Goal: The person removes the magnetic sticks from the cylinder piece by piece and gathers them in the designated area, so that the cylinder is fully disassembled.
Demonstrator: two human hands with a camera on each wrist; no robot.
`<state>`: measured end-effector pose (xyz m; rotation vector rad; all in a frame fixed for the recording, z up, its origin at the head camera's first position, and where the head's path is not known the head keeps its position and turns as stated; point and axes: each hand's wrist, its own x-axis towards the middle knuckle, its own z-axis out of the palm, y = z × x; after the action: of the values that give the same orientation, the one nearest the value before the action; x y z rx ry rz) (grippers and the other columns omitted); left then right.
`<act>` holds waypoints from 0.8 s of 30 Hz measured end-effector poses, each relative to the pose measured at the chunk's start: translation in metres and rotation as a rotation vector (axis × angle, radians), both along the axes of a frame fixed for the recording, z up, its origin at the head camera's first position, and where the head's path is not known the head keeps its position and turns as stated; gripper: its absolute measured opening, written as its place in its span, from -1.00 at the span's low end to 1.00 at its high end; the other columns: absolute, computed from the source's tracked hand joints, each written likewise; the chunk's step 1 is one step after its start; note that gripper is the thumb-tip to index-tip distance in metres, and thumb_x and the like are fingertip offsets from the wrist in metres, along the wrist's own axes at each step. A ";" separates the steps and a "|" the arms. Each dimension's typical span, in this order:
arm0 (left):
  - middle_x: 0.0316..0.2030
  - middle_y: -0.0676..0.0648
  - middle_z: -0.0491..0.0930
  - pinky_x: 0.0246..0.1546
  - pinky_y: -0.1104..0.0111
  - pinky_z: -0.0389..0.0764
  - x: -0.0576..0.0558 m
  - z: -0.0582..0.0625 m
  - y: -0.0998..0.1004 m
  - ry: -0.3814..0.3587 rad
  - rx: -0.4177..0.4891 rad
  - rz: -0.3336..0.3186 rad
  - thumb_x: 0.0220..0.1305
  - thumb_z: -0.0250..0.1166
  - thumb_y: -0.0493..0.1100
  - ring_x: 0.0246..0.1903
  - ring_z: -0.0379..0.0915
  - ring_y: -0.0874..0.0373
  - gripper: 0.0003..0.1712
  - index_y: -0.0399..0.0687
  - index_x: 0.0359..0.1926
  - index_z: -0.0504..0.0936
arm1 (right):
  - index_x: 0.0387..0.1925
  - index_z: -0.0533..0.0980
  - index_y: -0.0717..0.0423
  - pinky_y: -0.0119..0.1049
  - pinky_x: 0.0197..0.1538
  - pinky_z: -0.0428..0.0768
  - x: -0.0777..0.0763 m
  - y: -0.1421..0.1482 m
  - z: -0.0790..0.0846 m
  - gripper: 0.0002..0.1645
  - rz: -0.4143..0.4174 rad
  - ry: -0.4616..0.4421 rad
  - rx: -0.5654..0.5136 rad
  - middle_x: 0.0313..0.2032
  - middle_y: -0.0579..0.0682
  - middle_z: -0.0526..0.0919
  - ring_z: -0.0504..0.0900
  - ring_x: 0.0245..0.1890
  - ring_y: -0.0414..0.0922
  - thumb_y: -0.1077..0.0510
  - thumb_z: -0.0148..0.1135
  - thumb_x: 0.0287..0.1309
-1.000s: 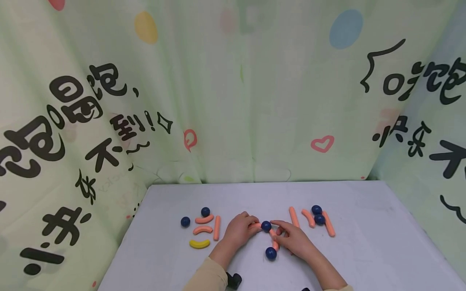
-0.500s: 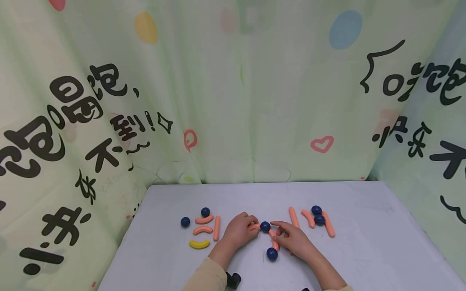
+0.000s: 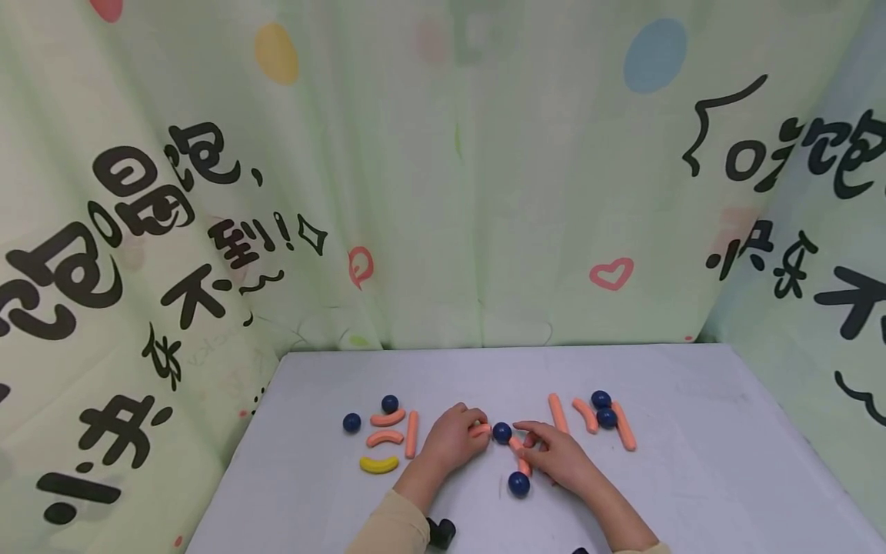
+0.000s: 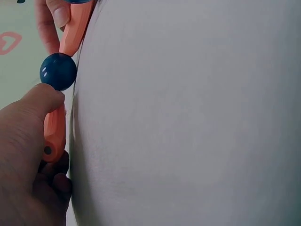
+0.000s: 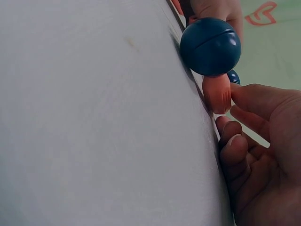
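Observation:
In the head view my left hand (image 3: pixel 453 438) pinches an orange toy rod (image 4: pixel 56 127), whose far end meets a dark blue ball (image 3: pixel 501 432). My right hand (image 3: pixel 559 455) holds a second orange rod (image 5: pixel 217 94) between thumb and fingers. That rod slants from the same ball down to another blue ball (image 3: pixel 518 484) nearer the person. In the left wrist view the upper ball (image 4: pixel 58 71) sits between the two rods. The large ball (image 5: pixel 210 46) in the right wrist view covers one end of the right-hand rod. The fingers hide part of both rods.
On the left of the white table (image 3: pixel 291 477) lie two blue balls, orange rods, curved (image 3: pixel 384 438) and straight (image 3: pixel 411 435), and a yellow curved piece (image 3: pixel 379 465). More orange rods (image 3: pixel 624 426) and two blue balls (image 3: pixel 606 418) lie right. A black object (image 3: pixel 441 532) is near the left sleeve.
The upper ball and the rod in my left hand have shifted slightly left and toward the person. The nearer ball has swung slightly right. My right hand has stayed nearly still.

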<state>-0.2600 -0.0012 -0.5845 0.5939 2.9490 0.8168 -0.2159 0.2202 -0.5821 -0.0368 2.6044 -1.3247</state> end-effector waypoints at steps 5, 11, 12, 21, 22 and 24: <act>-0.38 0.13 0.40 -0.44 0.49 0.33 0.003 0.004 -0.004 -0.003 0.029 0.027 0.25 0.35 0.05 -0.48 0.27 0.28 -0.79 0.22 -0.10 0.66 | 0.22 0.51 -0.20 -0.27 -0.67 0.45 -0.001 0.000 -0.002 -0.47 0.009 0.005 0.002 -0.26 -0.11 0.56 0.37 -0.72 -0.17 0.01 0.35 0.20; -0.35 0.14 0.44 -0.38 0.49 0.38 0.008 0.010 -0.015 -0.001 0.056 0.023 0.30 0.31 0.15 -0.45 0.29 0.30 -0.76 0.26 -0.08 0.67 | 0.21 0.52 -0.19 -0.29 -0.68 0.44 -0.001 0.000 -0.003 -0.48 0.008 0.005 -0.001 -0.25 -0.11 0.55 0.37 -0.72 -0.18 0.02 0.35 0.20; -0.34 0.14 0.44 -0.38 0.48 0.40 0.009 0.011 -0.017 0.000 0.058 0.019 0.30 0.31 0.15 -0.44 0.30 0.31 -0.75 0.25 -0.08 0.68 | 0.21 0.52 -0.18 -0.29 -0.67 0.44 -0.001 0.000 -0.003 -0.48 0.007 0.005 -0.003 -0.25 -0.11 0.55 0.37 -0.72 -0.18 0.03 0.35 0.20; -0.24 0.18 0.51 -0.34 0.49 0.43 0.021 0.016 -0.045 0.011 0.038 0.011 0.33 0.28 0.14 -0.39 0.32 0.36 -0.66 0.26 0.08 0.65 | 0.21 0.52 -0.17 -0.28 -0.67 0.45 -0.002 -0.001 -0.001 -0.48 -0.002 -0.007 -0.006 -0.24 -0.11 0.56 0.37 -0.72 -0.17 0.01 0.35 0.20; -0.23 0.17 0.52 -0.33 0.48 0.44 0.022 0.015 -0.049 0.027 0.045 0.009 0.34 0.27 0.14 -0.38 0.33 0.36 -0.65 0.24 0.09 0.65 | 0.21 0.53 -0.17 -0.28 -0.67 0.45 -0.002 -0.001 -0.001 -0.48 -0.002 -0.007 -0.005 -0.24 -0.11 0.56 0.37 -0.72 -0.18 0.01 0.35 0.20; -0.22 0.18 0.54 -0.27 0.46 0.48 0.025 0.014 -0.058 0.055 0.067 0.006 0.34 0.25 0.17 -0.37 0.34 0.37 -0.64 0.20 0.06 0.65 | 0.21 0.53 -0.17 -0.28 -0.67 0.45 -0.002 -0.001 -0.001 -0.49 0.001 -0.007 -0.006 -0.24 -0.11 0.56 0.36 -0.72 -0.18 0.01 0.34 0.21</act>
<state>-0.2355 -0.0588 -0.5700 0.6221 2.9844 0.9182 -0.2174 0.2190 -0.5832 -0.0343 2.5945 -1.3294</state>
